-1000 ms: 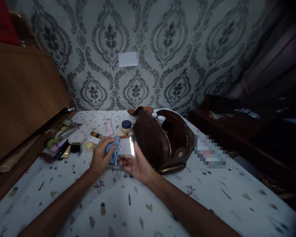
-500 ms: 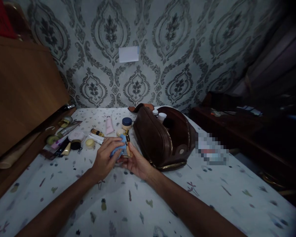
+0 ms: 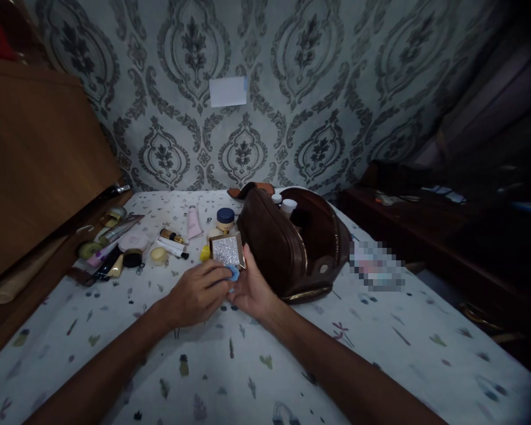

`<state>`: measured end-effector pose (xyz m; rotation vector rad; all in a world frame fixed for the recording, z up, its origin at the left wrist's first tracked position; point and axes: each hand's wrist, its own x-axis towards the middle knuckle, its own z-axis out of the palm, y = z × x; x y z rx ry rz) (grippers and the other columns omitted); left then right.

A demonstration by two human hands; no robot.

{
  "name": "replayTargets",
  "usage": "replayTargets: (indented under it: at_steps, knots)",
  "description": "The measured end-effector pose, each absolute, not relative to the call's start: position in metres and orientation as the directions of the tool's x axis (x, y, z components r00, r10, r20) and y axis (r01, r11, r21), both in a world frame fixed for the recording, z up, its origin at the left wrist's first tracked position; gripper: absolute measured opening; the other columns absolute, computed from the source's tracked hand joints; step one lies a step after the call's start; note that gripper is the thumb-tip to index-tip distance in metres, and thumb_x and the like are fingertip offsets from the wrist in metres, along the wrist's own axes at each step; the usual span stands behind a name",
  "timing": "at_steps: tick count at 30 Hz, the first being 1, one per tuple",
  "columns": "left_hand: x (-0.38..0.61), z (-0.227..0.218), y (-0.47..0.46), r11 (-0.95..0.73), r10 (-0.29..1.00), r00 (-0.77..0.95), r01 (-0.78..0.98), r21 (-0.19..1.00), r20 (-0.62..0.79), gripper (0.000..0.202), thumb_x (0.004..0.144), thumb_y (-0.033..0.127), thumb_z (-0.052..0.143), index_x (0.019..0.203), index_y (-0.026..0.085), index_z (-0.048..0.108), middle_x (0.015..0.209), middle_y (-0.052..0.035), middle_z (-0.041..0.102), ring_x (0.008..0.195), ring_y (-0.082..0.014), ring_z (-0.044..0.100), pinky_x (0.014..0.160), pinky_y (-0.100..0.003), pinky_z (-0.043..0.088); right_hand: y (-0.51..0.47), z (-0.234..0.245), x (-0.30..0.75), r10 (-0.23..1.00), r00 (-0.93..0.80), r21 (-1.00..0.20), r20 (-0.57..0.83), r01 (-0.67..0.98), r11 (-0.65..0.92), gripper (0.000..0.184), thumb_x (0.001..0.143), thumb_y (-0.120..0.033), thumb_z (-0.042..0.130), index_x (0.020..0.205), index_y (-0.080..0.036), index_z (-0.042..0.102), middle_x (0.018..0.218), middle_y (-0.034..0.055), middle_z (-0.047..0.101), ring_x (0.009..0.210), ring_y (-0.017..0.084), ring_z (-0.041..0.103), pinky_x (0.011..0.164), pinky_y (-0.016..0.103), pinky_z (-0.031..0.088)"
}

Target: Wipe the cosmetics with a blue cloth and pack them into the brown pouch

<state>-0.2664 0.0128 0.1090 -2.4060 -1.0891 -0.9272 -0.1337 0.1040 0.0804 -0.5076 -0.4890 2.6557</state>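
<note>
My right hand (image 3: pixel 257 289) is closed around the lower right side of a gold-edged square case (image 3: pixel 228 250) with a glittery silver face turned up toward me. A crumpled blue cloth (image 3: pixel 233 272) is pinched in my left hand (image 3: pixel 202 293), against the case's near edge. Part of the cloth is hidden by the fingers. Just right of my right hand stands a brown toiletry bag (image 3: pixel 269 248), unzipped, with white-capped bottles (image 3: pixel 288 206) inside. A navy-lidded jar (image 3: pixel 225 218) stands behind the case, and something yellow (image 3: pixel 205 254) shows at its left.
Left of my hands lie a pink tube (image 3: pixel 193 222), a gold-and-black tube (image 3: pixel 173 236), a small yellow pot (image 3: pixel 159 255) and a cluster of cosmetics around a pale pink compact (image 3: pixel 133 241). A wooden cabinet (image 3: pixel 30 130) borders the patterned sheet (image 3: pixel 230 378). A blurred packet (image 3: pixel 376 265) lies right.
The case has turned in my right hand, so its glittery face now shows. My left hand with the blue cloth has moved down to the near edge.
</note>
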Motion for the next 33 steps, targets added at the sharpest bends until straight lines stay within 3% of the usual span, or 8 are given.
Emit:
replayTargets:
  at_steps: [6, 10, 13, 17, 21, 25, 28, 33]
  knots:
    - [-0.274, 0.107, 0.012, -0.632, 0.582, 0.444, 0.774, 0.035, 0.681, 0.015, 0.087, 0.008, 0.053, 0.097, 0.018, 0.059, 0.100, -0.0104, 0.067, 0.097, -0.0228, 0.059, 0.084, -0.040, 0.055, 0.102, 0.084, -0.131, 0.452, -0.870, -0.442, -0.196, -0.333, -0.833, 0.063, 0.088, -0.076, 0.044, 0.096, -0.019, 0.069, 0.074, 0.0029, 0.070, 0.067, 0.017, 0.063, 0.064, 0.029, 0.053]
    - [-0.277, 0.109, 0.013, -0.616, 0.607, 0.361, 0.777, 0.132, 0.708, 0.017, 0.088, 0.008, 0.052, 0.098, 0.019, 0.059, 0.096, -0.0090, 0.066, 0.091, -0.0210, 0.059, 0.080, -0.038, 0.052, 0.103, 0.084, -0.131, 0.445, -0.880, -0.450, -0.164, -0.335, -0.828, 0.067, 0.090, -0.076, 0.037, 0.102, -0.018, 0.068, 0.079, 0.0043, 0.071, 0.071, 0.017, 0.065, 0.064, 0.028, 0.053]
    - [-0.279, 0.109, 0.015, -0.570, 0.616, 0.243, 0.795, 0.210, 0.750, 0.018, 0.090, 0.008, 0.051, 0.100, 0.020, 0.061, 0.097, -0.0083, 0.065, 0.092, -0.0198, 0.059, 0.081, -0.036, 0.051, 0.105, 0.079, -0.132, 0.423, -0.889, -0.491, -0.176, -0.293, -0.820, 0.068, 0.087, -0.078, 0.043, 0.099, -0.016, 0.067, 0.077, 0.0052, 0.070, 0.069, 0.016, 0.066, 0.060, 0.026, 0.052]
    - [-0.281, 0.109, 0.018, -0.481, 0.634, 0.032, 0.799, 0.361, 0.773, 0.016, 0.092, 0.013, 0.054, 0.102, 0.020, 0.065, 0.101, -0.0071, 0.065, 0.098, -0.0191, 0.062, 0.087, -0.034, 0.050, 0.105, 0.073, -0.135, 0.437, -0.890, -0.648, -0.129, -0.258, -0.717, 0.060, 0.079, -0.071, 0.064, 0.099, -0.015, 0.066, 0.079, 0.0048, 0.071, 0.067, 0.016, 0.069, 0.061, 0.026, 0.053]
    - [-0.285, 0.112, 0.020, -0.380, 0.689, -0.227, 0.695, 0.610, 0.688, 0.012, 0.092, 0.023, 0.057, 0.098, 0.021, 0.066, 0.098, -0.0043, 0.067, 0.095, -0.0185, 0.063, 0.086, -0.031, 0.049, 0.103, 0.069, -0.140, 0.596, -0.802, -0.790, -0.042, -0.339, -0.510, 0.054, 0.063, -0.056, 0.084, 0.095, -0.021, 0.059, 0.084, -0.0007, 0.070, 0.064, 0.015, 0.068, 0.055, 0.024, 0.050]
    - [-0.293, 0.117, 0.021, -0.270, 0.711, -0.436, 0.556, 0.786, 0.552, 0.015, 0.088, 0.033, 0.060, 0.093, 0.019, 0.066, 0.089, -0.0022, 0.066, 0.083, -0.0175, 0.061, 0.075, -0.028, 0.048, 0.102, 0.071, -0.143, 0.803, -0.589, -0.918, 0.089, -0.362, -0.163, 0.063, 0.048, -0.032, 0.093, 0.096, -0.023, 0.052, 0.091, -0.0027, 0.066, 0.083, 0.016, 0.067, 0.071, 0.026, 0.053]
    - [-0.299, 0.120, 0.022, -0.265, 0.743, -0.378, 0.593, 0.761, 0.553, 0.015, 0.088, 0.032, 0.059, 0.093, 0.019, 0.066, 0.092, -0.0027, 0.066, 0.087, -0.0184, 0.061, 0.078, -0.029, 0.048, 0.103, 0.074, -0.140, 0.819, -0.541, -0.964, 0.192, -0.260, 0.054, 0.078, 0.045, -0.024, 0.091, 0.110, -0.024, 0.047, 0.104, 0.0016, 0.063, 0.094, 0.021, 0.065, 0.082, 0.034, 0.055]
    - [-0.297, 0.115, 0.021, -0.287, 0.809, -0.086, 0.805, 0.519, 0.581, 0.016, 0.094, 0.023, 0.050, 0.097, 0.020, 0.065, 0.097, -0.0057, 0.065, 0.096, -0.0216, 0.060, 0.086, -0.035, 0.047, 0.105, 0.071, -0.132, 0.760, -0.488, -0.871, 0.429, -0.001, 0.491, 0.083, 0.057, -0.022, 0.084, 0.129, -0.020, 0.043, 0.123, 0.0109, 0.053, 0.110, 0.027, 0.059, 0.095, 0.044, 0.052]
